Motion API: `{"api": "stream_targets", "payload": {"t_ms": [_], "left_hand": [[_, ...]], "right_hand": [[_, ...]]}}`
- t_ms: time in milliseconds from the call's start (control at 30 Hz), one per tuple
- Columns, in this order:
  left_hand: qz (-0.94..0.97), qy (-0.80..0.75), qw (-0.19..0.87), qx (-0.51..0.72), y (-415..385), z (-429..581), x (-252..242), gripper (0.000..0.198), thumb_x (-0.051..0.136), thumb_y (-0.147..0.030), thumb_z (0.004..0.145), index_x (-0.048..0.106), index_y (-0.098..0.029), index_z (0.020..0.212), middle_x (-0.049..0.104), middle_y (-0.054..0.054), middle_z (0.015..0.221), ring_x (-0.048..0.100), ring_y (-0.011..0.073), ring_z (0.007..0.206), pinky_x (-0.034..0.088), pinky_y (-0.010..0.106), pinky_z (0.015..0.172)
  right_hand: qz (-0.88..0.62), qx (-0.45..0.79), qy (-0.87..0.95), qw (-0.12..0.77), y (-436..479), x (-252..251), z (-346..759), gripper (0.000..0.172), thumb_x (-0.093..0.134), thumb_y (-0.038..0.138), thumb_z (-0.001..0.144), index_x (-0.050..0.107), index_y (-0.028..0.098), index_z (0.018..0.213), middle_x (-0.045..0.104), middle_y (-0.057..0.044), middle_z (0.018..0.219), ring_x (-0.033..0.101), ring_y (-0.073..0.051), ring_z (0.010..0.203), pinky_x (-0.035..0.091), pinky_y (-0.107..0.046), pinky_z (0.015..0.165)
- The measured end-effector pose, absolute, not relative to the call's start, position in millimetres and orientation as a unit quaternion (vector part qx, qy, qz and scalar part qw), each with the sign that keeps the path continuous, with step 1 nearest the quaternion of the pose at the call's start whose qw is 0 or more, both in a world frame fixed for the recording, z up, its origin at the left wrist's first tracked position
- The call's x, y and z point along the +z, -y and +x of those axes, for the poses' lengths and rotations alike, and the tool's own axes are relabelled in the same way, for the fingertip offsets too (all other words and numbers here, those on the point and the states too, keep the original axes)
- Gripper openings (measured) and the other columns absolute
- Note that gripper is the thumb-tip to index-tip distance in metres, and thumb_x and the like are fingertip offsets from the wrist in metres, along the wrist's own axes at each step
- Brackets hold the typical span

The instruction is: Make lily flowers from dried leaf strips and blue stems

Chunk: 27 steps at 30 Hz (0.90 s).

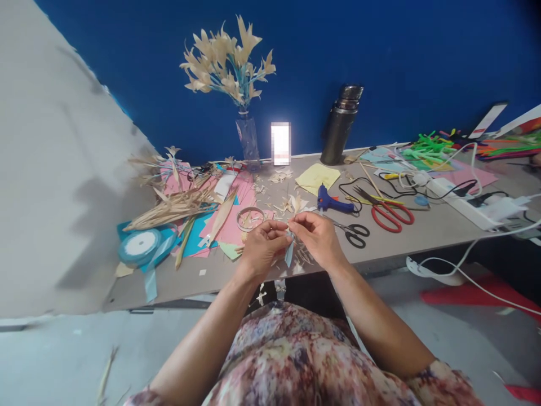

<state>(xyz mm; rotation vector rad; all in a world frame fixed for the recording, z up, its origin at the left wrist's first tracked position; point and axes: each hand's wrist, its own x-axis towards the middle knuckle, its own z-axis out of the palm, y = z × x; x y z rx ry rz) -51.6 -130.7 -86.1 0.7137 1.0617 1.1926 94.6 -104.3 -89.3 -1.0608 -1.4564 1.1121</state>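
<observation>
Over the table's front part, my left hand (pixel 264 248) is closed, its thumb and fingers pinching a narrow light-blue ribbon strip (pixel 289 256) that hangs down between my hands. My right hand (pixel 319 239) is also closed, fingertips pressed together close to the left ones at the strip's top. What lies between the right fingertips is too small to make out. Pale dried-husk petals (pixel 296 204) show just beyond the fingertips; whether they join the strip, I cannot tell. A tape ring (pixel 250 210) lies left of my hands. Black-handled scissors (pixel 357 234) and a blue glue gun (pixel 333 201) lie to the right.
Red-handled scissors (pixel 392 217) and a white power strip (pixel 462 203) with cables lie at right. A dark flask (pixel 340 127) and a bottle (pixel 249 141) holding husk flowers (pixel 228 59) stand by the wall. Dried husks (pixel 169 210) and a blue ribbon roll (pixel 140 245) are at left.
</observation>
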Motion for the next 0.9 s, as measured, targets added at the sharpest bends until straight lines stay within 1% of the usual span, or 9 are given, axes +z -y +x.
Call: {"api": "stream_targets", "payload": {"t_ms": [167,300,400,467,533,600,700,800,900], "left_hand": [[0.312,-0.476,0.619,0.542,126.1,-48.3,-85.0,0.040,0.090,-0.020,0.052,0.064,-0.015,0.083,0.064,-0.003,0.066,0.057,0.0078,0.055,0.045,0.020,0.052],[0.279,-0.474,0.604,0.577,123.3,-47.2,-81.8,0.041,0.089,-0.021,0.053,0.062,-0.016,0.082,0.061,-0.006,0.064,0.056,0.0079,0.057,0.046,0.020,0.054],[0.258,-0.461,0.599,0.602,121.8,-46.9,-81.3,0.041,0.089,-0.020,0.052,0.061,-0.017,0.081,0.057,-0.007,0.063,0.054,0.0069,0.056,0.044,0.018,0.052],[0.252,-0.447,0.594,0.620,120.9,-47.4,-82.2,0.041,0.089,-0.020,0.052,0.061,-0.016,0.081,0.056,-0.007,0.063,0.052,0.0058,0.055,0.042,0.017,0.051],[0.250,-0.439,0.593,0.627,120.6,-48.7,-83.3,0.039,0.089,-0.020,0.053,0.062,-0.016,0.082,0.056,-0.007,0.064,0.051,0.0056,0.054,0.042,0.018,0.050],[0.251,-0.432,0.595,0.630,121.3,-50.2,-84.0,0.037,0.088,-0.020,0.054,0.065,-0.015,0.082,0.058,-0.005,0.067,0.053,0.0064,0.056,0.044,0.019,0.051],[0.252,-0.418,0.599,0.635,124.3,-51.2,-85.2,0.031,0.088,-0.023,0.057,0.066,-0.014,0.076,0.060,-0.004,0.070,0.055,0.0074,0.060,0.047,0.019,0.053],[0.238,-0.407,0.608,0.639,126.5,-51.4,-86.8,0.030,0.088,-0.027,0.059,0.063,-0.015,0.070,0.062,-0.003,0.073,0.056,0.0073,0.061,0.048,0.020,0.055],[0.213,-0.398,0.604,0.657,124.4,-58.1,-86.4,0.032,0.089,-0.029,0.058,0.062,-0.016,0.070,0.067,-0.001,0.081,0.061,0.0093,0.066,0.051,0.021,0.059]], "right_hand": [[-0.453,0.461,0.574,0.504,104.2,-89.9,103.1,0.027,0.071,0.044,0.082,0.070,0.018,0.092,0.069,-0.001,0.077,0.056,-0.014,0.062,0.043,-0.025,0.057],[-0.445,0.484,0.572,0.490,111.9,-96.0,107.1,0.029,0.070,0.047,0.084,0.070,0.019,0.088,0.068,-0.002,0.076,0.057,-0.015,0.064,0.044,-0.025,0.058],[-0.422,0.530,0.554,0.484,121.0,-105.3,99.3,0.030,0.076,0.045,0.079,0.068,0.020,0.093,0.068,-0.001,0.080,0.059,-0.015,0.069,0.045,-0.025,0.061],[-0.415,0.554,0.538,0.481,125.3,-111.5,91.6,0.031,0.080,0.041,0.074,0.068,0.019,0.092,0.067,0.000,0.078,0.059,-0.015,0.069,0.046,-0.024,0.062],[-0.419,0.570,0.524,0.474,126.6,-116.1,85.5,0.027,0.080,0.040,0.074,0.068,0.018,0.085,0.063,0.002,0.071,0.055,-0.013,0.063,0.042,-0.023,0.057],[-0.423,0.589,0.502,0.471,125.4,-118.8,82.8,0.026,0.078,0.041,0.075,0.069,0.017,0.078,0.058,0.003,0.062,0.047,-0.010,0.054,0.034,-0.022,0.050],[-0.406,0.628,0.464,0.475,121.9,-120.9,83.6,0.028,0.077,0.043,0.076,0.070,0.017,0.077,0.056,0.004,0.060,0.038,-0.007,0.048,0.026,-0.022,0.045],[-0.395,0.635,0.449,0.488,119.5,-123.2,85.2,0.026,0.077,0.042,0.077,0.070,0.017,0.076,0.055,0.004,0.058,0.039,-0.007,0.047,0.025,-0.022,0.044],[-0.413,0.616,0.449,0.498,117.7,-125.1,87.1,0.025,0.077,0.041,0.077,0.069,0.018,0.074,0.052,0.005,0.053,0.039,-0.008,0.046,0.025,-0.022,0.044]]}}
